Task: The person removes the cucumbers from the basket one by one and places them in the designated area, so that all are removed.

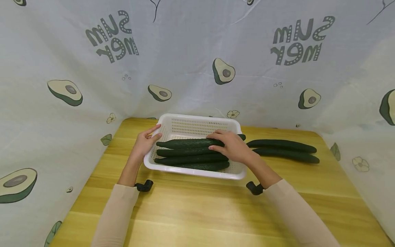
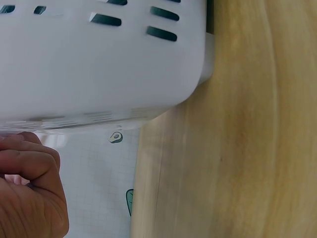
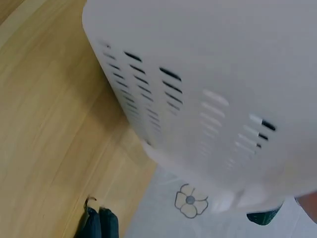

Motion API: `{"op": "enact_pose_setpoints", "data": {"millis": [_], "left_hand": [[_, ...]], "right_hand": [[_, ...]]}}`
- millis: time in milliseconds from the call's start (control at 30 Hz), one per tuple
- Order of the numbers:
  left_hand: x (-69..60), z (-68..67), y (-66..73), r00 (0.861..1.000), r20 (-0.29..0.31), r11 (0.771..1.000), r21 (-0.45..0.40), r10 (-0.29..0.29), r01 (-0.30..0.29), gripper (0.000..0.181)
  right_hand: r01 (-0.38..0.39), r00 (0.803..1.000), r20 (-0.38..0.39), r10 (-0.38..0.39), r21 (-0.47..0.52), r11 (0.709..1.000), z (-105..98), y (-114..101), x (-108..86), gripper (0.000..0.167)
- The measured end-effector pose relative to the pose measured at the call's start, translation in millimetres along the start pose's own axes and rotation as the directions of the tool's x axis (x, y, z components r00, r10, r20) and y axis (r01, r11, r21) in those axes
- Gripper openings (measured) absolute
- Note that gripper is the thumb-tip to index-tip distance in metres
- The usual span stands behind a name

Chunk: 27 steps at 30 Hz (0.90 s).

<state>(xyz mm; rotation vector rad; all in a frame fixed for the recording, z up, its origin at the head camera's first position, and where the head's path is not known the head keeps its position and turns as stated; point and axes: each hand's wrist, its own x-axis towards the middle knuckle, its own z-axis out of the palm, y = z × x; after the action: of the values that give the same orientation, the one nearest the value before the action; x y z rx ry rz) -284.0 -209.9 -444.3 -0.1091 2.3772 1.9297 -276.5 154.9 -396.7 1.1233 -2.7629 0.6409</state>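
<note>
A white plastic basket (image 1: 197, 174) with slotted walls stands on the table, several dark green cucumbers (image 1: 191, 159) lying lengthwise in it. My left hand (image 1: 143, 145) grips its left rim. In the left wrist view the curled fingers (image 2: 34, 158) are beside the basket wall (image 2: 99, 69). My right hand (image 1: 232, 145) holds the rearmost cucumber (image 1: 185, 143) near its right end, thumb in front and fingers behind. That cucumber's right tip reaches over the basket's right rim. The right wrist view shows mostly the basket's outer wall (image 3: 223, 59).
Two more cucumbers (image 1: 284, 151) lie side by side on the wooden table (image 1: 191, 212), right of the basket. A pale curtain (image 1: 191, 41) printed with avocados and lettering hangs behind the table and along its sides.
</note>
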Motion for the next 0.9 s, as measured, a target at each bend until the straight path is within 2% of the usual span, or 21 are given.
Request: {"op": "enact_pose_setpoints", "data": {"millis": [200, 300, 567, 900], "left_hand": [[-10.7, 1.4, 19.9, 1.000, 0.017, 0.999, 0.027, -0.018, 0.018, 0.052], [-13.6, 2.2, 24.2, 0.999, 0.019, 0.999, 0.028, -0.030, 0.029, 0.052], [1.2, 1.8, -0.3, 1.000, -0.015, 0.999, 0.033, 0.002, -0.001, 0.052], [-0.6, 3.2, -1.8, 1.000, -0.021, 0.999, 0.035, 0.004, -0.004, 0.052]], "right_hand": [[-0.049, 0.999, -0.021, 0.049, -0.002, 0.999, -10.5, 6.2, -12.0, 0.044], [-0.071, 0.997, -0.037, 0.071, 0.000, 0.998, -15.8, 10.0, -19.3, 0.044], [-0.131, 0.989, -0.066, 0.131, -0.004, 0.991, -26.7, 27.4, -42.0, 0.044], [-0.200, 0.976, -0.087, 0.198, -0.020, 0.980, -38.2, 47.7, -74.9, 0.042]]}}
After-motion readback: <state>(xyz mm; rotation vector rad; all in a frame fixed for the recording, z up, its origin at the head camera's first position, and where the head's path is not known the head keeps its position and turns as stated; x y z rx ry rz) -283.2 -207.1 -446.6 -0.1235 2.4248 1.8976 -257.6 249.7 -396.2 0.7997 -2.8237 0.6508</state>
